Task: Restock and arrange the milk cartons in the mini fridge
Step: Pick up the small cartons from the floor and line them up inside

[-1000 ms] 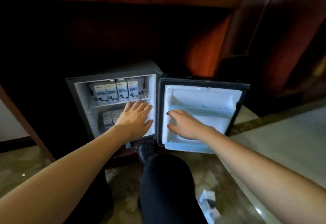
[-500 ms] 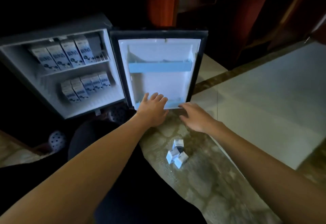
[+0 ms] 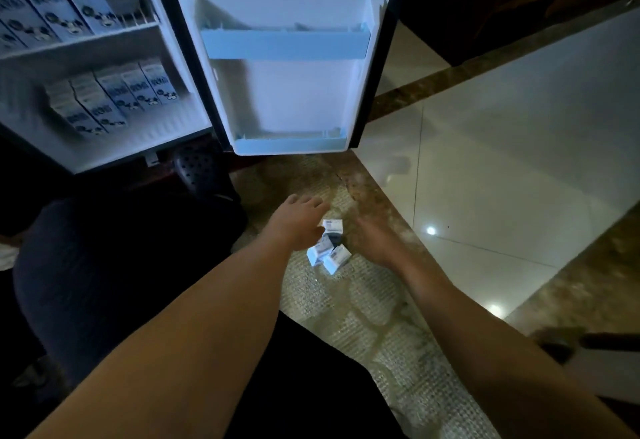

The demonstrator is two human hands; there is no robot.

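Observation:
The mini fridge [image 3: 194, 68] stands open at the upper left, its white door [image 3: 291, 92] swung toward me. Rows of white milk cartons fill the upper shelf [image 3: 52, 6] and the lower shelf [image 3: 110, 96]. Three small white milk cartons [image 3: 329, 248] lie in a loose pile on the stone floor below the door. My left hand [image 3: 298, 220] hovers just left of the pile, fingers apart, holding nothing. My right hand [image 3: 375, 241] hovers just right of the pile, fingers apart and turned down, also holding nothing.
The door has an upper rack [image 3: 285, 44] and a bottom rack [image 3: 291, 142], both without cartons. My knee in dark trousers [image 3: 121, 265] and a dark perforated shoe [image 3: 201, 168] are at the left. Glossy pale tiles [image 3: 502, 168] stretch to the right.
The view has dropped and moved closer. Both hands have come away from the fridge door's lower edge and down to either side of the carton pile on the floor.

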